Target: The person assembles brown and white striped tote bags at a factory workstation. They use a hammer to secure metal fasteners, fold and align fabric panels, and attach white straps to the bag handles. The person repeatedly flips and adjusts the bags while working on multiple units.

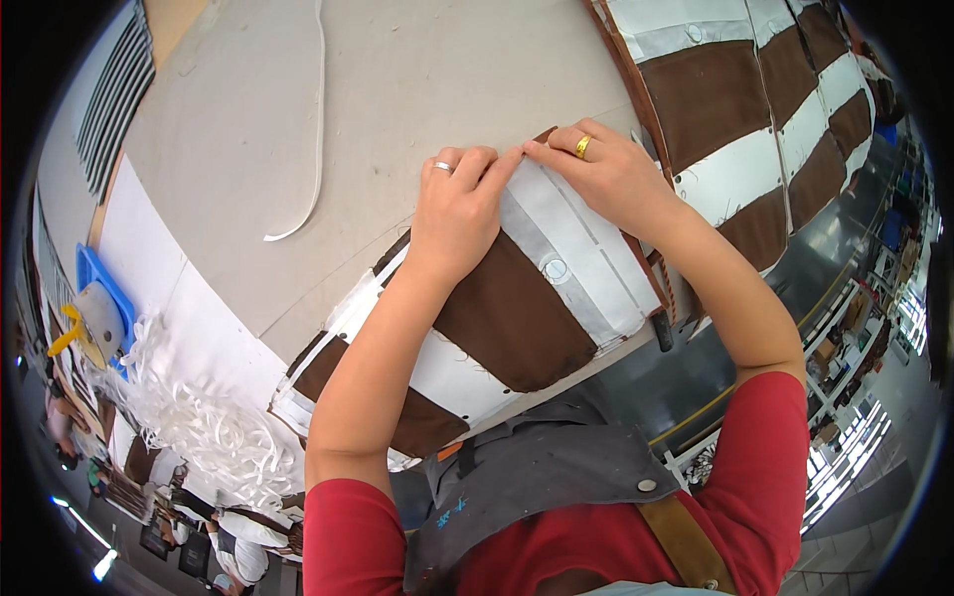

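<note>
A sewn panel (517,313) of brown and white patches lies on the table in front of me, with loose threads and a round pale disc (555,271) on its white and silver band. My left hand (459,204) and my right hand (604,174) meet at the panel's far edge. Thumbs and forefingers of both are closed in a pinch on that edge, fingertips almost touching. A ring shows on each hand. Just what the fingertips press together is too small to make out. A brown strip end (545,135) pokes up beside the right fingers.
More brown-and-white panels (706,94) lie at the far right. A thin white strip (320,119) curves over the grey tabletop (417,60). At left sit a heap of white strips (224,437), a blue tray (104,293) with a white roll, and dark ribbed strips (117,109).
</note>
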Tool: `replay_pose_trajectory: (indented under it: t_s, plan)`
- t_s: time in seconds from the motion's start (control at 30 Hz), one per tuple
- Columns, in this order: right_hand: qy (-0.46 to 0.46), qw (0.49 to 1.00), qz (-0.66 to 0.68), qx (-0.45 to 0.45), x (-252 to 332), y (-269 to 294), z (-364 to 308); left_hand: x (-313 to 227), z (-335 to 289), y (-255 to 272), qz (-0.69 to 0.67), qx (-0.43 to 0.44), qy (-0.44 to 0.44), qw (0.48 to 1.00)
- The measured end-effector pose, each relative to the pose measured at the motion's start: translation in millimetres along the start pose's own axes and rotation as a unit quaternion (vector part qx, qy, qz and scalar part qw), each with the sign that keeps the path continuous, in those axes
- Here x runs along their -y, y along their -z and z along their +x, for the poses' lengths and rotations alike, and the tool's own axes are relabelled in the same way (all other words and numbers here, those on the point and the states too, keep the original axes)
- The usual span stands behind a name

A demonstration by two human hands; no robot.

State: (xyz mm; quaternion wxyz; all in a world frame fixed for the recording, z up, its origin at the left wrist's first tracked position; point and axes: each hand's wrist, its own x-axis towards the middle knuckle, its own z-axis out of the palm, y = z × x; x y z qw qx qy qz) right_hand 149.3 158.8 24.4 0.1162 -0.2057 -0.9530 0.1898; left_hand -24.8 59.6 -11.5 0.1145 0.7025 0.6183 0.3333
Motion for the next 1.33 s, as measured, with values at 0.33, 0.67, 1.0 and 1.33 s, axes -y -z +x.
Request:
replay_pose_trajectory:
  t_s: [0.33,0.67,1.0,1.33]
  plan:
    - [-0.029,0.999,-0.044,-0.006,10,7,0,-2,-1,-1,0.054,0.022,0.0,0.998]
    - [-0.064,0.996,0.038,-0.047,19,-11,-6,-7,-7,18,-0.037,0.023,0.132,0.99]
    - [-0.042,0.997,0.055,0.023,16,1,6,2,-7,18,-0.03,0.001,0.072,0.997]
    - [0.051,0.994,-0.098,0.015,19,-10,0,3,-11,16,0.127,0.026,-0.056,0.99]
